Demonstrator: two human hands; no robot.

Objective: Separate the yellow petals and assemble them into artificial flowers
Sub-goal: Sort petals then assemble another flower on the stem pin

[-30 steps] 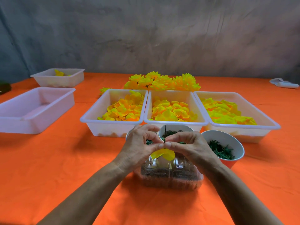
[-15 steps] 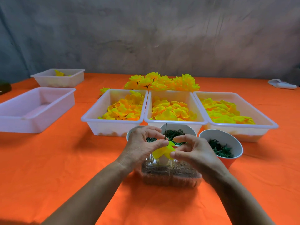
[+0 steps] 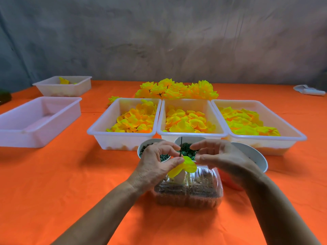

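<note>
Right hand (image 3: 219,156) is letting go since the earlier frames, fingers now loosely spread just beside the thin dark stem spike (image 3: 181,146); left hand (image 3: 157,161) is pinching the folded yellow fabric petal (image 3: 184,166) threaded on it, over the clear plastic clamshell box (image 3: 189,193) at 6 o'clock. Petal looks seated, so the next one is likely due. Counting: three white petal-filled trays (image 3: 191,135) at 12, two more trays at 10, three cups, one finished-flower pile (image 3: 177,89).

At lower centre, the left hand (image 3: 155,165) pinches a yellow petal (image 3: 185,166) threaded on a thin dark stem (image 3: 180,147), above a clear box (image 3: 203,191). The right hand (image 3: 221,156) hovers just beside, fingers loosely curled. Three petal trays (image 3: 192,135) sit behind on the orange bench (image 3: 62,183).
</note>
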